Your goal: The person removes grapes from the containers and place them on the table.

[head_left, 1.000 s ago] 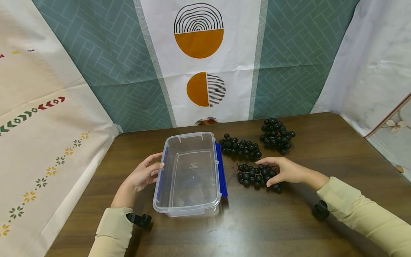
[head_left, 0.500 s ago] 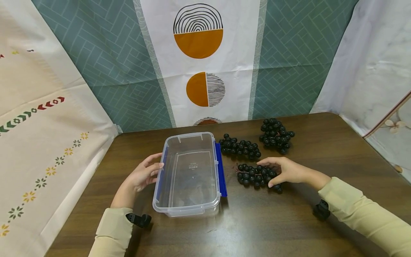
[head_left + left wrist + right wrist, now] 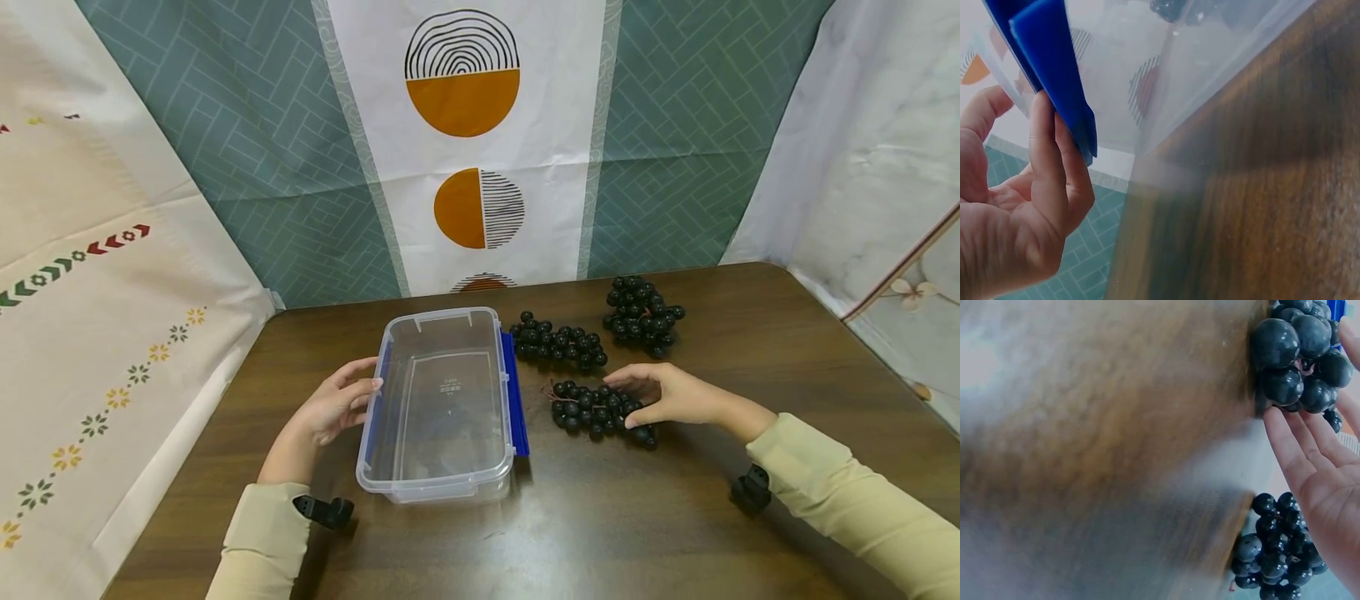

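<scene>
My left hand (image 3: 337, 407) holds a clear plastic food container (image 3: 450, 492) by its left side. In the left wrist view the fingers (image 3: 1047, 162) lie against a blue latch (image 3: 1054, 62) on the container wall. To the right, my right hand (image 3: 675, 396) rests at the near bunch of black grapes (image 3: 585, 408), thumb on the near side and fingers behind. In the right wrist view those fingers are nearly straight, touching the near bunch (image 3: 1300, 356) with a fingertip. The lidless container shows nothing inside.
A second bunch of black grapes (image 3: 558, 343) lies just right of the container's blue right latch (image 3: 516, 396). Farther back and right is a third bunch (image 3: 643, 315). The brown wooden table (image 3: 600, 533) ends at a hanging patterned cloth (image 3: 300, 208).
My right hand has shifted slightly, its fingers and thumb easing a little at the near bunch. My left hand and the container have stayed in place.
</scene>
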### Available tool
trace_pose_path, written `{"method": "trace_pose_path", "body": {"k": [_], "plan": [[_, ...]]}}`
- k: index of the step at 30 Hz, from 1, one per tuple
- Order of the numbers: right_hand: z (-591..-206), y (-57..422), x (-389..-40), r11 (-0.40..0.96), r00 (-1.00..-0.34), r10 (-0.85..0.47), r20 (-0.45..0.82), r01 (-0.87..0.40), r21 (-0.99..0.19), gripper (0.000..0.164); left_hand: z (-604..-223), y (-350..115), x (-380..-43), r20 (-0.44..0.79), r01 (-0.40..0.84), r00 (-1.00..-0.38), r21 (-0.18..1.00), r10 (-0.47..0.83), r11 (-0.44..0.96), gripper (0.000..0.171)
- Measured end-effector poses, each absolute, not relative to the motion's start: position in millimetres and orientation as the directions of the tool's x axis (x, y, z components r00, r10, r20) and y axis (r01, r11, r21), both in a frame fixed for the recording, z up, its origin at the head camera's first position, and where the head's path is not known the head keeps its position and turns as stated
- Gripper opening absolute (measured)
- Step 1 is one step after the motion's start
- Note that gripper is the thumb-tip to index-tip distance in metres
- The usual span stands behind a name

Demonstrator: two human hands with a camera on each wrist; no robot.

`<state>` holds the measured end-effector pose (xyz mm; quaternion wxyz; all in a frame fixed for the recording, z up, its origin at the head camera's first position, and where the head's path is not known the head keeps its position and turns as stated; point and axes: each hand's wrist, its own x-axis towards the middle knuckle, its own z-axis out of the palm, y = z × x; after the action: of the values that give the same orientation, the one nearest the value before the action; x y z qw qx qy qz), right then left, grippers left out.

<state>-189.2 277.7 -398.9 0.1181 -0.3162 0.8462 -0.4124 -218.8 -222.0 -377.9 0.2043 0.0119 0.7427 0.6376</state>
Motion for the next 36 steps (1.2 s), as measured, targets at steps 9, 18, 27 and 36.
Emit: {"method": "trace_pose_path", "body": {"k": [9,18,27,36], "plan": [[-398,276,-189,0.445,-0.786,-0.615,0.06,-0.41,-0.796,0.051,-376,-224,-220,-0.275,-0.212,-0.919,0.949,0.282,0.235,0.063],[-392,276,-185,0.451,-0.8,-0.593,0.093,-0.425,-0.785,0.048,-372,-227,-216,-0.222,-0.123,-0.945,0.921,0.239,0.369,0.061],[-386,278,-178,0.495,-0.828,-0.542,0.141,-0.451,-0.743,0.049,-368,-222,-214,-0.148,-0.054,-0.969,0.908,0.197,0.415,0.061],[-375,279,-171,0.638,-0.87,-0.436,0.231,-0.479,-0.603,0.05,-358,-224,-215,-0.078,0.004,-0.989,0.841,0.129,0.541,0.06]]}}
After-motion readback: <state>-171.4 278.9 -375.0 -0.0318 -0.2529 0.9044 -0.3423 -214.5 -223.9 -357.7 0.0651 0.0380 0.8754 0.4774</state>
